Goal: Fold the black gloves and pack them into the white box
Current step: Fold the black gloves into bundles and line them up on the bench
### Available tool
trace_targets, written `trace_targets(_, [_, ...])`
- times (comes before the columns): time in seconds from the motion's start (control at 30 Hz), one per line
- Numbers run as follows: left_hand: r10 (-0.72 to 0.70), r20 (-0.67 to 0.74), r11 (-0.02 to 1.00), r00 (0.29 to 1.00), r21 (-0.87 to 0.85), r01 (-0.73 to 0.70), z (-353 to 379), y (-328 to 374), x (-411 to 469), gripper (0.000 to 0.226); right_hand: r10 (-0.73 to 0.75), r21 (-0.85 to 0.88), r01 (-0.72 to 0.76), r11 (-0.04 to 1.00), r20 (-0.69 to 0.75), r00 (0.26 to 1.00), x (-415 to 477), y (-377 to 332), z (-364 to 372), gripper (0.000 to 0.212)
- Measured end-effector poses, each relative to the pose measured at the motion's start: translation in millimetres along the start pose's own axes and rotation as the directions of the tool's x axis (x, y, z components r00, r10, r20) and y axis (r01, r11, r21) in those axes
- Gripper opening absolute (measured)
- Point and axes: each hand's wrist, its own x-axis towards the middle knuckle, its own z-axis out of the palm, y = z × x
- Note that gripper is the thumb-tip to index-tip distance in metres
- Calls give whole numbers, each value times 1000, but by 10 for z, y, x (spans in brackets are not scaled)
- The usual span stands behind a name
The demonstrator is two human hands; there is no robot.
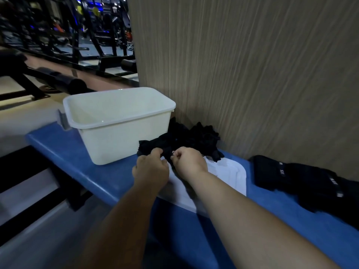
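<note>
Blue tabletop (81, 164) runs along a wood-grain wall panel (252, 74), with dark gym machines (77, 35) in the background at upper left. White box (124, 140) sits upright on the tabletop, open top, toward the left end. Pile of black gloves (196, 138) lies heaped just right of the box, touching its side and pushed up against the wall panel. Left hand (150, 167) and right hand (189, 162) are close together at the near edge of the pile. Both have their fingers (157, 152) curled and pinching black glove fabric; the piece under the left hand spreads toward the box base. Exactly how many gloves they hold cannot be told, as the fabric is dark and blurred. Flat white sheet (229, 173) with rounded corners lies on the tabletop under the hands and forearms, with the pile overlapping its far edge. Separate black bundle (303, 181) with small light labels lies further right on the tabletop, apart from the pile.
</note>
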Motion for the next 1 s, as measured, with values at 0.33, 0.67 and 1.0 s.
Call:
trace_targets(0.33, [233, -340, 971, 911, 23, -239, -64, 100, -127, 38, -93, 313, 108, 944, -64, 994, -633, 421, -386, 7])
trace_targets(0.67, [267, 495, 958, 827, -228, -173, 117, 782, -715, 43, 30, 493, 58, 868, -168, 985, -1665, 1248, -906, 38])
trace_targets(1.0, [460, 705, 807, 540, -585, 76, 622, 1317, -1472, 36, 280, 798, 13, 603, -227, 933, -2518, 1913, -1288, 32])
